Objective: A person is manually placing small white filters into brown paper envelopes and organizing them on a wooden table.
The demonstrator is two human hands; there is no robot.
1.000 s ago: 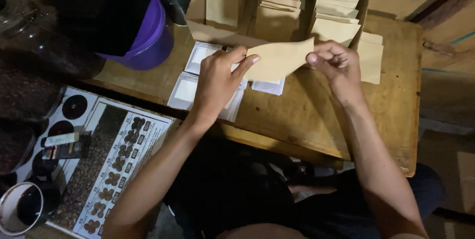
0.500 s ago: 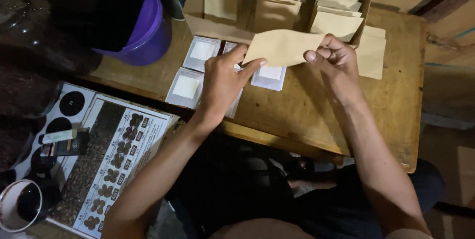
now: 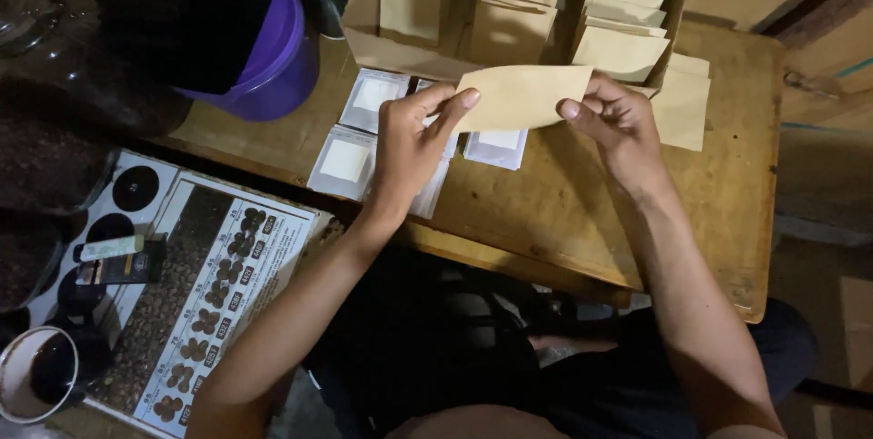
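Fingertips only: your left hand (image 3: 409, 144) and right hand (image 3: 614, 125) pinch the tan envelope (image 3: 523, 96) by its ends; pulling unevenly could crease it

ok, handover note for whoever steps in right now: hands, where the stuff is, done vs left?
Left hand: pinching the left end of a tan paper envelope, thumb and fingers closed on it.
Right hand: pinching the right end of the same envelope, which is level above the wooden table.
Cardboard box at the table's back edge: rows of the same tan envelopes standing in it; a few more lie loose beside it at right.
White square packets lie flat on the table under the left hand.
Done: one envelope is in hand.
Left: nothing shows inside it; the packets lie untouched.
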